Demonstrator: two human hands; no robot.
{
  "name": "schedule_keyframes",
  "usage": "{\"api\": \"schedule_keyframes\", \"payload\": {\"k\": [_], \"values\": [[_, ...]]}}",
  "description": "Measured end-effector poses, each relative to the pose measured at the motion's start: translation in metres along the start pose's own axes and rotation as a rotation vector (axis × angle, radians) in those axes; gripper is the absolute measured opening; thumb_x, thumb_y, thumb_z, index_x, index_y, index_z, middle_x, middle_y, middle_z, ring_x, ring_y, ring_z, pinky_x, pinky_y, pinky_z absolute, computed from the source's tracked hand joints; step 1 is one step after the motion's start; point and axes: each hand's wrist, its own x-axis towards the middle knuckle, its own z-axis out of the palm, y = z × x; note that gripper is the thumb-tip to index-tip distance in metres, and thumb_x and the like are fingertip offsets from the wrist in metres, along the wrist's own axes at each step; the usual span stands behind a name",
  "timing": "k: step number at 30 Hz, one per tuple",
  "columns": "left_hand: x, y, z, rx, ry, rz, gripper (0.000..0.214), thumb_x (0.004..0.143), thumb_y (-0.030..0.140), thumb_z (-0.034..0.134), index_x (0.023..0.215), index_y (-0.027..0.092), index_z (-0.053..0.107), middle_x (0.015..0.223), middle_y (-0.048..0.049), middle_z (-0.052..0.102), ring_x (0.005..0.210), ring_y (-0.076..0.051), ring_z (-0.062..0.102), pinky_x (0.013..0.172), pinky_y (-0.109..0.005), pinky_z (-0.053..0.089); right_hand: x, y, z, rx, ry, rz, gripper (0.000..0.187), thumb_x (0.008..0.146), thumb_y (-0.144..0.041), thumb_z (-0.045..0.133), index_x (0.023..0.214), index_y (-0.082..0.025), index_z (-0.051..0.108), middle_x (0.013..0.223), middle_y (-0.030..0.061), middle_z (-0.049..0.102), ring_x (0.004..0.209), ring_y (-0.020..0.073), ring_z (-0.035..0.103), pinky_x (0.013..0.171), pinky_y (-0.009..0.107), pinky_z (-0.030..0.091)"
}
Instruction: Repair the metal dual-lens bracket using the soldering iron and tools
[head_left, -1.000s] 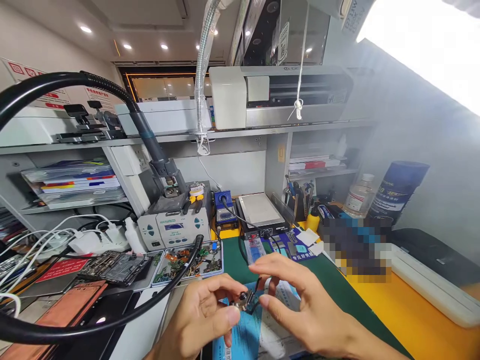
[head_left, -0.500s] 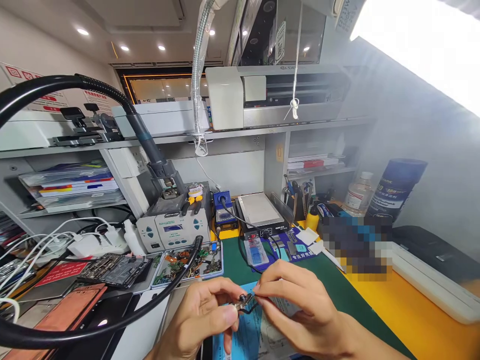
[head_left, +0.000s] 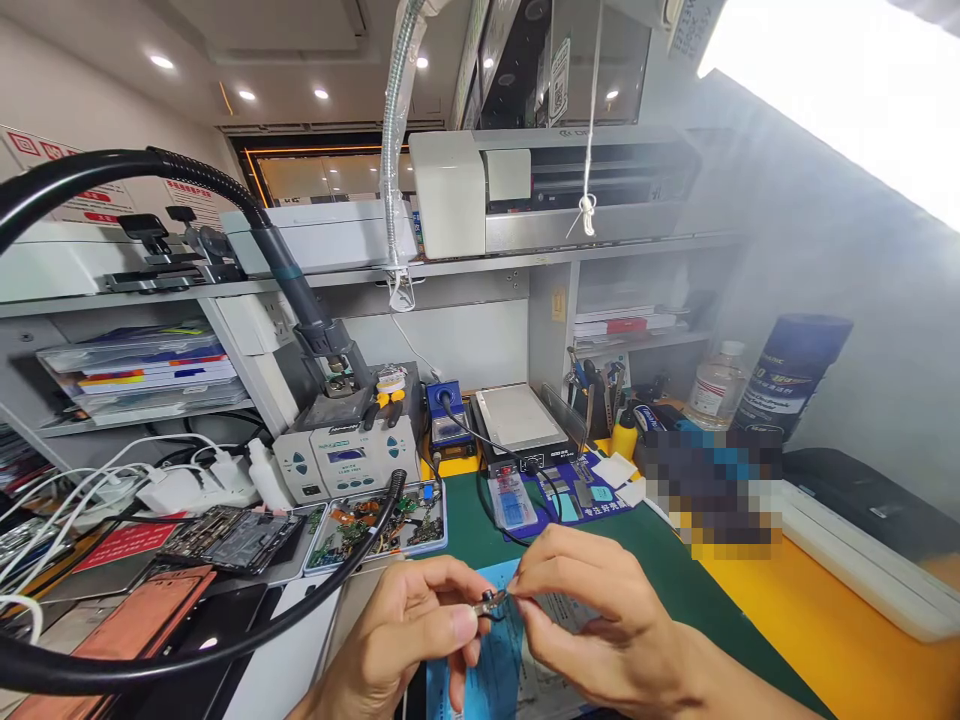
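Observation:
My left hand point(head_left: 420, 635) pinches a small metal-and-black phone part point(head_left: 489, 602) between thumb and fingertips. It has a dark round knob on top and a thin black strip below. Close against its right end, my right hand point(head_left: 592, 610) holds thumb and index finger pressed together. Whatever sits between those fingertips is too small to make out. Under both hands lies a blue printed sheet or bag point(head_left: 480, 680) on the green mat point(head_left: 660, 590).
A tray of circuit boards point(head_left: 442, 535) stands behind my left hand. A black hose point(head_left: 300, 625) loops across phones at left. A hot-air station point(head_left: 345, 460), a heating plate point(head_left: 521, 420) and a blue spray can point(head_left: 795, 380) stand farther back.
The small part has tilted slightly in my left fingers, and its black strip shows less. Both hands stay nearly in place.

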Motion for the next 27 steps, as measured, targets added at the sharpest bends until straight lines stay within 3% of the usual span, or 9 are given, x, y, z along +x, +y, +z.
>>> {"api": "schedule_keyframes", "payload": {"k": [5, 9, 18, 27], "values": [[0.000, 0.005, 0.004, -0.020, 0.035, -0.042, 0.038, 0.070, 0.042, 0.076, 0.090, 0.010, 0.072, 0.075, -0.0064, 0.061, 0.063, -0.015, 0.056, 0.047, -0.023, 0.049, 0.001, 0.001, 0.000, 0.007, 0.009, 0.007, 0.014, 0.076, -0.003, 0.063, 0.085, -0.013, 0.067, 0.069, 0.0067, 0.068, 0.063, 0.0146, 0.062, 0.058, 0.026, 0.050], [0.000, 0.007, 0.005, -0.030, 0.035, -0.032, 0.037, 0.070, 0.042, 0.076, 0.087, 0.009, 0.071, 0.072, -0.0063, 0.061, 0.061, -0.015, 0.055, 0.046, -0.024, 0.048, -0.001, 0.002, -0.001, -0.023, -0.019, -0.018, 0.021, 0.078, -0.003, 0.062, 0.096, -0.013, 0.066, 0.076, 0.0081, 0.069, 0.067, 0.0158, 0.062, 0.061, 0.028, 0.051], [0.003, -0.005, -0.002, -0.011, 0.056, -0.026, 0.041, 0.069, 0.044, 0.077, 0.091, 0.010, 0.071, 0.068, -0.0051, 0.062, 0.053, -0.012, 0.054, 0.045, -0.022, 0.047, 0.000, 0.001, -0.001, -0.084, 0.002, -0.077, 0.020, 0.077, -0.002, 0.061, 0.093, -0.013, 0.065, 0.074, 0.0089, 0.068, 0.066, 0.0164, 0.060, 0.058, 0.028, 0.050], [-0.001, 0.000, 0.001, 0.095, 0.030, 0.106, 0.040, 0.071, 0.046, 0.076, 0.094, 0.013, 0.072, 0.074, -0.0028, 0.059, 0.055, -0.011, 0.054, 0.048, -0.023, 0.048, 0.003, 0.000, -0.004, -0.107, 0.008, -0.106, 0.024, 0.077, 0.001, 0.061, 0.096, -0.014, 0.065, 0.079, 0.0096, 0.069, 0.069, 0.0168, 0.062, 0.060, 0.029, 0.051]]}}
